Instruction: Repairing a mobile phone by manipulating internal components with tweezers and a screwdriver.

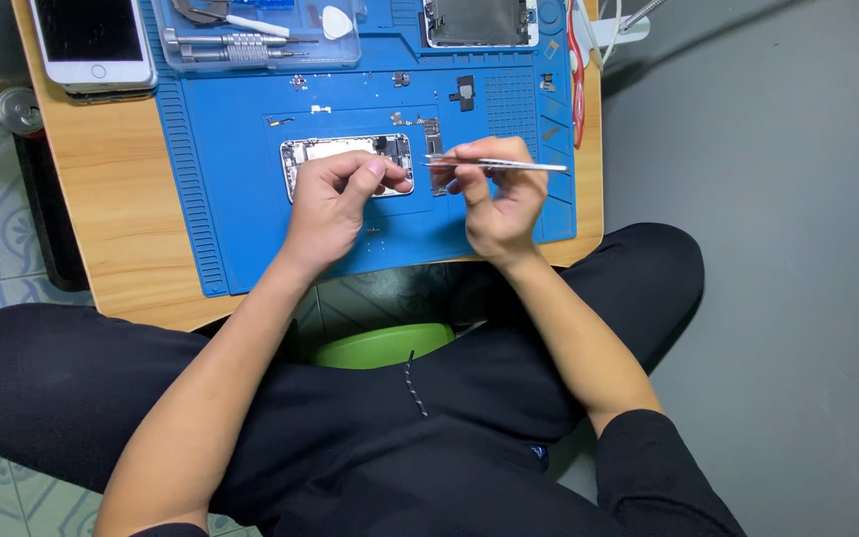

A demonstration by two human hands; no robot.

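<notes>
On the blue silicone mat [251, 199] lies the opened silver phone body [335, 151], light but fragile, steadied at its edge by the left hand [335, 199], while the right hand [494, 204] pinches thin metal tweezers [509, 165].

Both forearms bare, reaching away from the body and converging. The left hand [335, 199] is curled, thumb and forefinger pinched together at its far side. The right hand [494, 199] is closed too, fingers bunched in a fine grip, wrist bent slightly inward.
</notes>
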